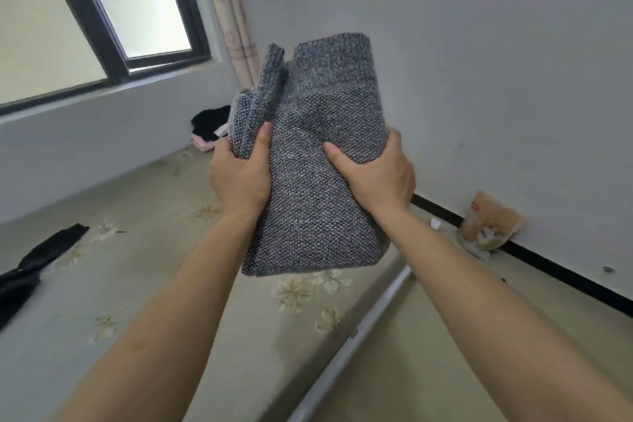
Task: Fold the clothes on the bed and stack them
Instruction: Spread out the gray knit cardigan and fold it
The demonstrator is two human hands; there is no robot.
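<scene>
Sweater (318, 212) in curled left hand (239, 176), right hand (380, 178)

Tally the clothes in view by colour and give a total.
Grey: 1, the knit sweater, gripped by the left hand and right hand.
Black: 2, the near black garment at left and the far black garment.
Pink: 1, the pink garment touching the far black one.
Total: 4

Daylight is coming through the dark-framed window (102, 10); a patterned curtain (229, 20) is hanging just right of it, beside a grey wall (479, 62).
</scene>
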